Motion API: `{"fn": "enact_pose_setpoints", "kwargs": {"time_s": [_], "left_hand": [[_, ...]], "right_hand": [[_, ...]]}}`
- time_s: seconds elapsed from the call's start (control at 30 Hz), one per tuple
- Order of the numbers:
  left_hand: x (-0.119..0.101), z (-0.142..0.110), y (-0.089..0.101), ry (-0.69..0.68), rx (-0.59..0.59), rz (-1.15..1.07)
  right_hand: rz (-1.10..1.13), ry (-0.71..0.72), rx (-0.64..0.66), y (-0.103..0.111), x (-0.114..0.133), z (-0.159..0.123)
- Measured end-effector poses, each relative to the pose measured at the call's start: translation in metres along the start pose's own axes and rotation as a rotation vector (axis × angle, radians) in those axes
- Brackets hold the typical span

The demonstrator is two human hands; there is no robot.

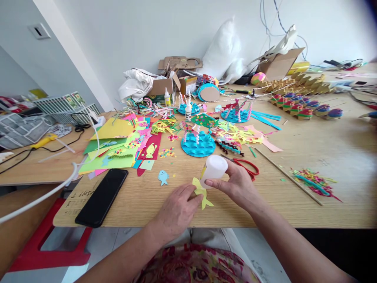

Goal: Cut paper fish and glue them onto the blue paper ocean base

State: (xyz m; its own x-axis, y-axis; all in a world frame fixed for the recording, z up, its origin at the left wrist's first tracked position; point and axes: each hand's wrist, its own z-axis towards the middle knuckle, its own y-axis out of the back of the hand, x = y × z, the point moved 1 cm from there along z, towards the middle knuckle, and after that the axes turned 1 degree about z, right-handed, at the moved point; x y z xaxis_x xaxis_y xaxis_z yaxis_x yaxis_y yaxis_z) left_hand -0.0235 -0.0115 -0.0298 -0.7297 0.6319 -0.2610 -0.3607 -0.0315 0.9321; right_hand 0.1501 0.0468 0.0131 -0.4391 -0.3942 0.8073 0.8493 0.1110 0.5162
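Observation:
My right hand [240,186] is closed around a white squeeze bottle [216,168], tipped with its base up and toward the right. The bottle's lower end is over a pale yellow paper fish [201,190], and its tip is hidden. My left hand [180,206] pinches the fish's left edge near the table's front. A light blue paper fish [163,177] lies flat on the table [141,208], left of my hands. Scissors with red handles [249,167] rest just beyond my right hand. Farther back stands a blue scalloped paper disc [198,145] with twisted upright stems and a pink spotted fish.
A black phone [101,198] lies at the front left, near stacked coloured paper [118,145]. To the right are a thin wooden stick [290,177] and a pile of shredded paper [316,182]. Several painted birds [304,112] stand farther back. A white cable [59,192] crosses the left side.

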Motion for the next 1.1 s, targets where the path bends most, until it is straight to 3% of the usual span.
{"fn": "enact_pose_setpoints", "kwargs": {"time_s": [0.27, 1.1], "left_hand": [[0.0006, -0.0002, -0.0027, -0.017, -0.012, 0.04], [-0.0011, 0.0002, -0.0004, -0.04, -0.013, 0.105]], "right_hand": [[0.103, 0.063, 0.012, -0.0042, -0.0035, 0.0013], [-0.026, 0.119, -0.005, -0.005, 0.0043, 0.0038]]}}
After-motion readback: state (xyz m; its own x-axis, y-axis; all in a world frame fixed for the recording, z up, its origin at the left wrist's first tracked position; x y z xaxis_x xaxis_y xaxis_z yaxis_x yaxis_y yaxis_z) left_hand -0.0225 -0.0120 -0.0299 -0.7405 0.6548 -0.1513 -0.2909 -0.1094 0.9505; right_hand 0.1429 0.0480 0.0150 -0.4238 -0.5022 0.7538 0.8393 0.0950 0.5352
